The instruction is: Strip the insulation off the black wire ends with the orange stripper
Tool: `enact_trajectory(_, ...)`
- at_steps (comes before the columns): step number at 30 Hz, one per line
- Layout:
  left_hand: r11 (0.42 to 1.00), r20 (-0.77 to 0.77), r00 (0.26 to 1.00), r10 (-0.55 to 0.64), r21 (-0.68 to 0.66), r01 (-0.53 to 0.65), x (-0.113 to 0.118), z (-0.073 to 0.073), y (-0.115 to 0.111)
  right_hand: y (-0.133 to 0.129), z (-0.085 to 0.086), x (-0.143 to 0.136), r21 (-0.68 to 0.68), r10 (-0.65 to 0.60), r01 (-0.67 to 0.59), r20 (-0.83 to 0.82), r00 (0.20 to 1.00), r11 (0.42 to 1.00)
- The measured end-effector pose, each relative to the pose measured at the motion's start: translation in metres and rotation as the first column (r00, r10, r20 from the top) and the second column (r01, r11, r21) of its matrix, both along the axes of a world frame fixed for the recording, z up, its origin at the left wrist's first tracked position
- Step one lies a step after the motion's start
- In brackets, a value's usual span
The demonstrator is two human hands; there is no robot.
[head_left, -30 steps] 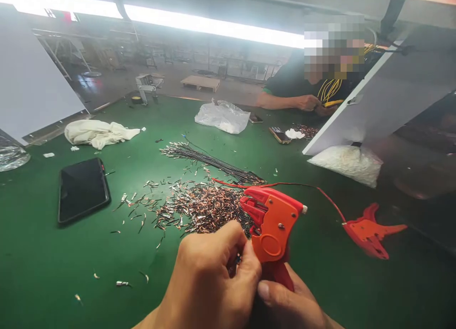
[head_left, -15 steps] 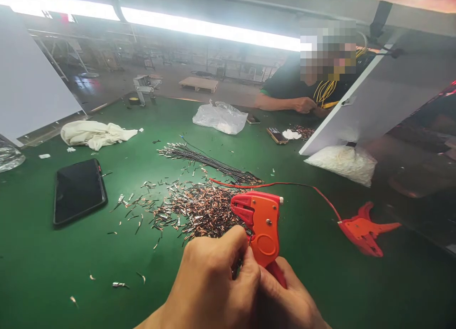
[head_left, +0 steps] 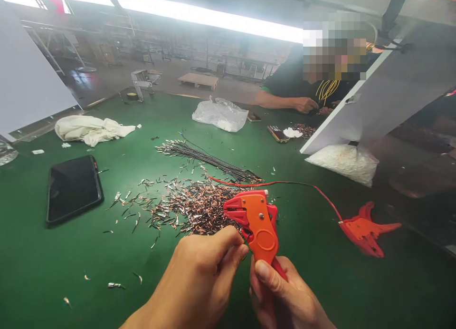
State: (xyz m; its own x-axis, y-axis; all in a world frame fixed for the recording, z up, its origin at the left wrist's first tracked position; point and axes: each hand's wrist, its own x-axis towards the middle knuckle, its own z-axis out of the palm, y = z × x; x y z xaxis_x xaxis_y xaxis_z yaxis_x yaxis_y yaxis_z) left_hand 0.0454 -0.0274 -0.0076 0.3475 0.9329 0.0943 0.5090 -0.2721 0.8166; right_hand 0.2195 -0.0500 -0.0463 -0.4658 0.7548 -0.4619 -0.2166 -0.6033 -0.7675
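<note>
left hand (head_left: pixel 204 267) pinching dark wire (head_left: pixel 248 238) | right hand (head_left: pixel 290 291) gripping orange-red stripper (head_left: pixel 262 229) | wire scraps (head_left: pixel 201 208) heaped beyond

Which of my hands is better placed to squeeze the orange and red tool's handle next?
Probably your right hand: it is wrapped around the red handle of the tool. Your left hand is beside the tool's lower front, pinching what looks like a thin dark wire.

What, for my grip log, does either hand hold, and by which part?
The right hand holds the orange wire stripper by its red handle. The left hand apparently pinches a dark wire; part unclear.
</note>
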Motion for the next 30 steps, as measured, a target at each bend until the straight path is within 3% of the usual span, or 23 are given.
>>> enact_trajectory(7, 0.979, -0.13, 0.989, 0.064, 0.201, -0.037, -0.007, 0.005, 0.0, -0.002, -0.01, -0.002, -0.097, -0.039, 0.003, -0.375, 0.926, 0.995)
enact_trajectory(12, 0.963, -0.151, 0.98, 0.131, 0.253, -0.09, -0.008, 0.006, 0.0, -0.003, -0.014, -0.003, -0.077, -0.056, 0.028, -0.384, 0.922, 0.997)
enact_trajectory(15, 0.983, -0.141, 0.984, 0.112, 0.159, -0.089, -0.005, 0.006, -0.002, -0.005, -0.015, -0.004, -0.072, -0.086, 0.064, -0.362, 0.928, 0.995)
enact_trajectory(19, 0.989, -0.059, 0.992, 0.112, -0.094, -0.117, -0.001, 0.012, -0.003, -0.007, -0.017, -0.006, -0.002, -0.07, 0.074, -0.323, 0.944, 0.997)
enact_trajectory(24, 0.923, 0.082, 0.985, 0.149, -0.369, -0.109, -0.001, 0.022, 0.003, -0.01, -0.016, -0.005, 0.012, -0.122, 0.133, -0.331, 0.936, 0.991)
enact_trajectory(27, 0.891, 0.134, 0.98, 0.145, -0.449, -0.07, -0.003, 0.027, 0.008, -0.011, -0.015, -0.005, -0.051, -0.134, 0.124, -0.345, 0.929, 0.991)
enact_trajectory(30, 0.872, 0.167, 0.979, 0.12, -0.488, -0.023, -0.004, 0.032, 0.01, -0.011, -0.015, -0.006, -0.008, -0.093, 0.097, -0.368, 0.925, 0.995)
